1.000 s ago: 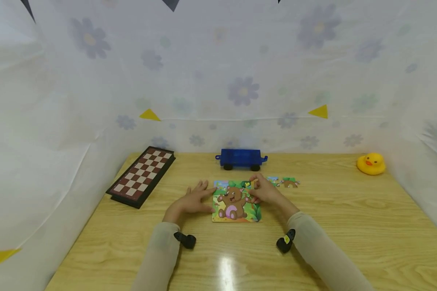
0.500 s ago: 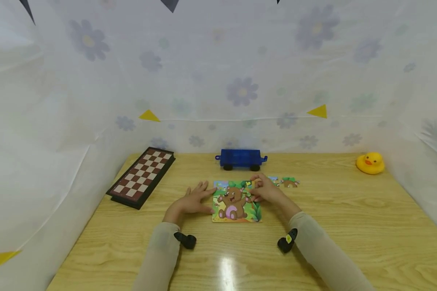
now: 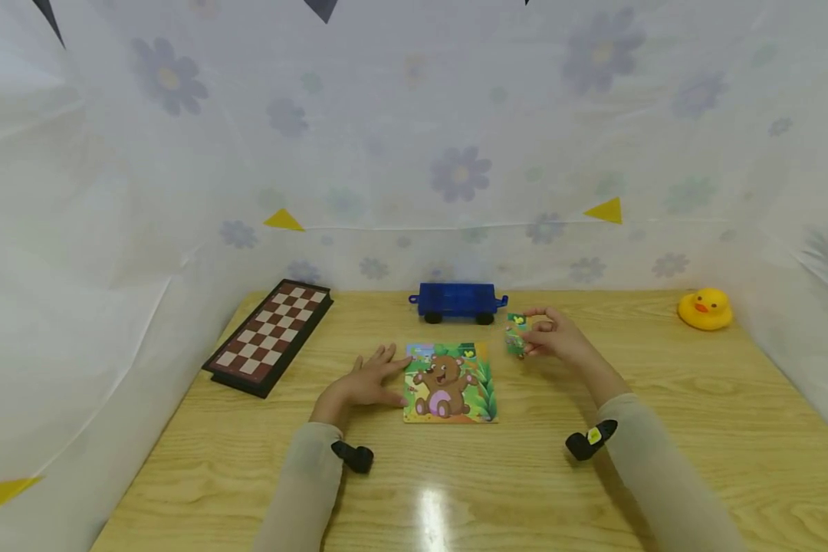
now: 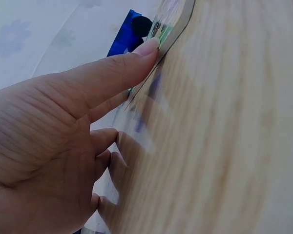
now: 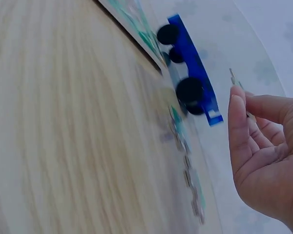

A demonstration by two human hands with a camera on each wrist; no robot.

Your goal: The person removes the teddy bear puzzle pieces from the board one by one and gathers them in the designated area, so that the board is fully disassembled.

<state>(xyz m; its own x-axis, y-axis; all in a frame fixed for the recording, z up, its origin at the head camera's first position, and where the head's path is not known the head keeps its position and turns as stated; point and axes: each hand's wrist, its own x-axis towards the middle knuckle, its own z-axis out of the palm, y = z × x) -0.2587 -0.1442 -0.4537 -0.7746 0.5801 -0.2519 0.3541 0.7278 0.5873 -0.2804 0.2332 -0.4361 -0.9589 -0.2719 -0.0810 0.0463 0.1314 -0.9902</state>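
A square puzzle board with a smiling brown bear picture lies flat on the table. My left hand is at its left edge, fingers spread; in the left wrist view the thumb touches the edge of the board. My right hand pinches a green puzzle piece with a yellow patch, above the table to the right of the board. That puzzle piece shows edge-on in the right wrist view. Loose puzzle pieces lie below the hand there; in the head view they are mostly hidden.
Behind the board stands a blue toy wagon with black wheels. A folded checkered board lies at the back left. At the back right sits a yellow rubber duck. A flowered white curtain closes off the back.
My right hand has lifted the puzzle piece off the board's upper right part and carried it rightward. A similar picture shows on the board where it was. The left hand has stayed put.
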